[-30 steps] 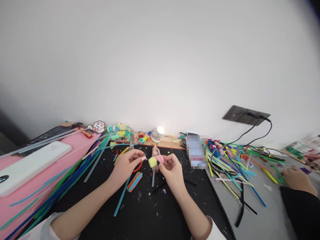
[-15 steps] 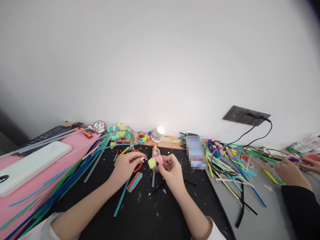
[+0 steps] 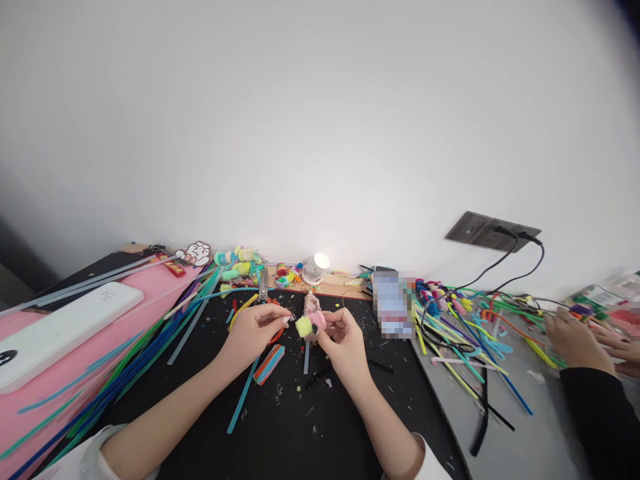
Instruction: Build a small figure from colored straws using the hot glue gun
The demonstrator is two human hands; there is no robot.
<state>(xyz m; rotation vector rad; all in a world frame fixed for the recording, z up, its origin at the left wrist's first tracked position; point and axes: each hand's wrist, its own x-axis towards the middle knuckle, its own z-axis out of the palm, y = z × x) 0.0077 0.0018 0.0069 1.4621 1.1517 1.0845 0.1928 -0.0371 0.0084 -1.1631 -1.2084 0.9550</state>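
Note:
My right hand (image 3: 343, 343) pinches a fuzzy pink and yellow pipe-cleaner piece (image 3: 304, 327) with a small dark spot on it. To its left, my left hand (image 3: 261, 331) has thumb and fingertips pressed together on something tiny and pale, too small to name. The two hands are apart. Behind my left hand, pliers or scissors with silver jaws (image 3: 263, 283) and orange handles lie partly hidden. Just behind the fuzzy piece stands a pinkish, wrinkled tube-like thing (image 3: 312, 302). A striped orange and blue bundle (image 3: 269, 365) lies on the black mat (image 3: 280, 440).
A lit lamp (image 3: 317, 268) stands by the wall. Pipe cleaners (image 3: 155, 353) lie left beside a white power bank (image 3: 70, 333); more are piled right, near a phone (image 3: 393, 305). At far right, another person's hand (image 3: 580, 343) works. A wall socket (image 3: 493, 231) has two cables.
My own hands stay nearly in place, with only a slight shift of the left fingertips. The other person's hands at far right have moved a little.

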